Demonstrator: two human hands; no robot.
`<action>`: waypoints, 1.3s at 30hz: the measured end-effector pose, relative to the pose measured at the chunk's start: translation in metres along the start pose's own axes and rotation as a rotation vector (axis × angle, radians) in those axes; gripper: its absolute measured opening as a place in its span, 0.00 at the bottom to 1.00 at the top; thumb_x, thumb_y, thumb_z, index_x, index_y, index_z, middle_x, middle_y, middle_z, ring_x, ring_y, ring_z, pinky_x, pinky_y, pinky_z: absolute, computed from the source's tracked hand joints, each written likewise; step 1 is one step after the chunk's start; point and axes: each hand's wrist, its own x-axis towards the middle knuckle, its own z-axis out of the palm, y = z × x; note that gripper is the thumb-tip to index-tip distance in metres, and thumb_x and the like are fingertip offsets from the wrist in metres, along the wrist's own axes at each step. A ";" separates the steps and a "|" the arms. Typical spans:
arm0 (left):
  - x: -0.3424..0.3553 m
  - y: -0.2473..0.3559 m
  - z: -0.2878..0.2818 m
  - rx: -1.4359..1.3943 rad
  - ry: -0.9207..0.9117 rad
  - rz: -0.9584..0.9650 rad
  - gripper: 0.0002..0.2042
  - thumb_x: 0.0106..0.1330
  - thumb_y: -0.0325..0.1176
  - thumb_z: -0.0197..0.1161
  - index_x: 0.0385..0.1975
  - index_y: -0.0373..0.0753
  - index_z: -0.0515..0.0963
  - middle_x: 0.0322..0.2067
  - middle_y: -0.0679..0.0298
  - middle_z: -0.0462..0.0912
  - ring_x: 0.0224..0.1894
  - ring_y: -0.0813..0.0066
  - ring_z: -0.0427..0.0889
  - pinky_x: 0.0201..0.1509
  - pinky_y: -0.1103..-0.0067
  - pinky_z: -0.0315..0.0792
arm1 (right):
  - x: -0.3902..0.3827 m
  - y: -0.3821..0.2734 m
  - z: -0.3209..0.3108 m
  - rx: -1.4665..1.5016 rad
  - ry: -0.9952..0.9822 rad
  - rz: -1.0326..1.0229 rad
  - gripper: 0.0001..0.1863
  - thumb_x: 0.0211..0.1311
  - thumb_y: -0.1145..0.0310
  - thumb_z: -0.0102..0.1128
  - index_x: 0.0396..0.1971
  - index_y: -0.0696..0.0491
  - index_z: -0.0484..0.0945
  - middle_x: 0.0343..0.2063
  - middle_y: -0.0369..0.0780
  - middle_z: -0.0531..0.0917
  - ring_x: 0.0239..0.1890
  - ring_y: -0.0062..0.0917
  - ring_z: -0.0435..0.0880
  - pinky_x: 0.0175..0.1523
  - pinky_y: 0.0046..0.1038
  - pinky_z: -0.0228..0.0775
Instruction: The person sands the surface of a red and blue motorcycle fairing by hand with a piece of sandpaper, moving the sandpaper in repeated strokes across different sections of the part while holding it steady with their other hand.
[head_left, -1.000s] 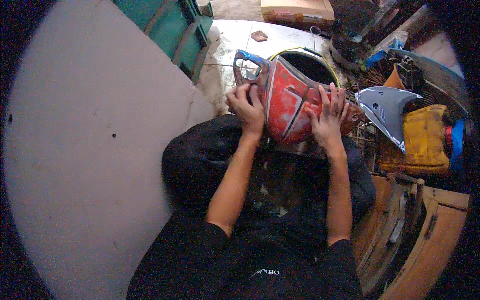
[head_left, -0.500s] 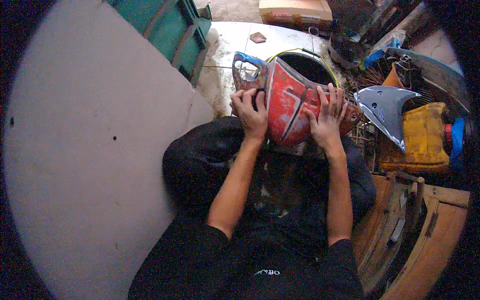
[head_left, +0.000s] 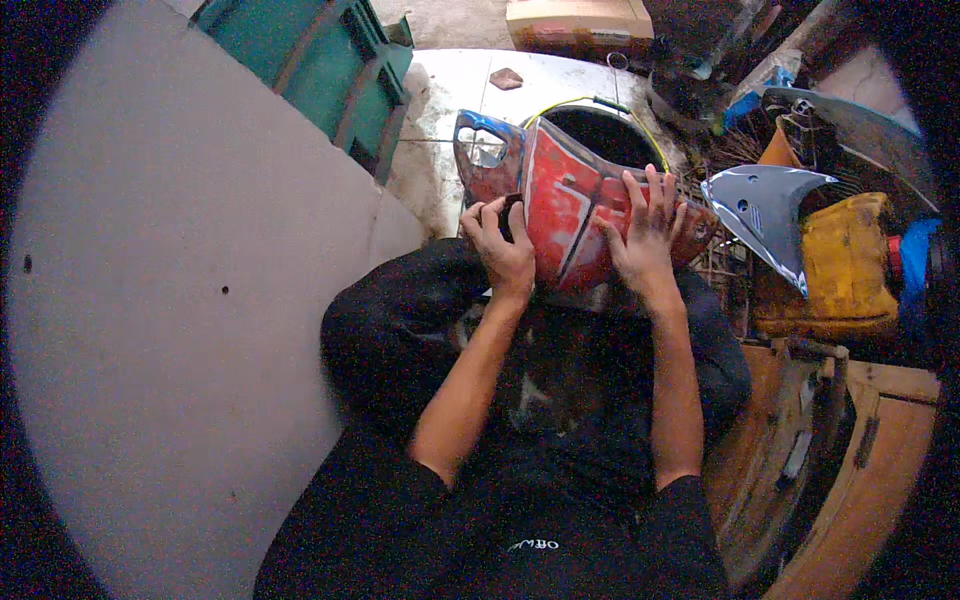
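Note:
A scuffed red motorcycle fairing panel (head_left: 560,190) with a blue, cut-out left end rests tilted over my lap, its paint worn to grey and white patches. At its left edge, my left hand (head_left: 502,250) has curled fingers pinching a small dark piece (head_left: 513,204), whose kind I cannot make out. My right hand (head_left: 645,250) lies on the panel's right half with its fingers spread over the red surface. The panel's underside is hidden.
Beyond the panel stands a black bucket (head_left: 592,132) on white tiles. To the right are a silver-grey fairing panel (head_left: 750,215), a yellow jerrycan (head_left: 845,265) and wooden frames (head_left: 895,450). A pale wall (head_left: 180,330) borders my left; a cardboard box (head_left: 580,22) lies far back.
My left hand has slid slightly down along the panel's left edge, and the dark piece shows more. My right hand stays spread on the panel. The whole view has shifted a little.

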 end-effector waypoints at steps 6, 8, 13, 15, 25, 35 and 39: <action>0.003 -0.005 0.000 -0.126 0.060 -0.160 0.12 0.66 0.36 0.64 0.40 0.33 0.76 0.40 0.53 0.70 0.47 0.55 0.70 0.56 0.66 0.62 | 0.000 -0.001 -0.002 0.001 -0.039 0.005 0.39 0.66 0.41 0.51 0.72 0.41 0.52 0.74 0.40 0.46 0.77 0.39 0.34 0.73 0.57 0.20; 0.003 -0.005 -0.005 -0.077 -0.039 -0.032 0.12 0.68 0.36 0.62 0.37 0.31 0.74 0.41 0.53 0.69 0.47 0.55 0.70 0.56 0.67 0.63 | 0.002 -0.006 -0.005 0.013 -0.036 0.008 0.39 0.66 0.41 0.51 0.72 0.41 0.52 0.74 0.40 0.46 0.77 0.39 0.34 0.73 0.57 0.20; 0.007 -0.005 -0.010 -0.101 -0.010 -0.200 0.12 0.67 0.37 0.63 0.37 0.32 0.77 0.42 0.52 0.70 0.48 0.55 0.70 0.57 0.67 0.63 | 0.003 -0.004 -0.003 0.004 -0.026 -0.004 0.39 0.66 0.42 0.51 0.72 0.41 0.53 0.74 0.40 0.46 0.77 0.39 0.34 0.73 0.57 0.20; -0.001 0.001 -0.012 -0.072 -0.057 -0.104 0.12 0.67 0.37 0.63 0.37 0.31 0.77 0.43 0.51 0.71 0.47 0.54 0.71 0.57 0.66 0.64 | 0.001 -0.006 -0.004 0.051 -0.043 0.012 0.38 0.66 0.44 0.51 0.72 0.40 0.52 0.74 0.41 0.45 0.77 0.43 0.33 0.72 0.62 0.20; -0.008 -0.007 -0.012 -0.200 -0.038 -0.232 0.11 0.66 0.36 0.63 0.41 0.34 0.80 0.43 0.50 0.71 0.49 0.54 0.71 0.59 0.67 0.64 | 0.002 -0.009 -0.007 0.036 -0.064 0.032 0.39 0.65 0.44 0.52 0.72 0.39 0.52 0.74 0.41 0.45 0.77 0.43 0.33 0.72 0.61 0.19; -0.011 0.000 -0.017 -0.155 -0.022 -0.200 0.10 0.65 0.35 0.64 0.39 0.35 0.81 0.42 0.51 0.72 0.50 0.52 0.70 0.57 0.65 0.64 | 0.003 -0.010 -0.005 0.032 -0.020 -0.004 0.39 0.65 0.44 0.53 0.72 0.41 0.53 0.74 0.41 0.46 0.77 0.42 0.35 0.72 0.59 0.21; -0.013 0.007 -0.019 0.031 -0.034 -0.175 0.09 0.64 0.35 0.64 0.39 0.38 0.82 0.43 0.54 0.73 0.50 0.54 0.72 0.55 0.64 0.63 | 0.003 -0.010 -0.007 0.020 -0.032 0.024 0.39 0.65 0.43 0.53 0.71 0.41 0.53 0.74 0.42 0.46 0.77 0.43 0.34 0.72 0.60 0.21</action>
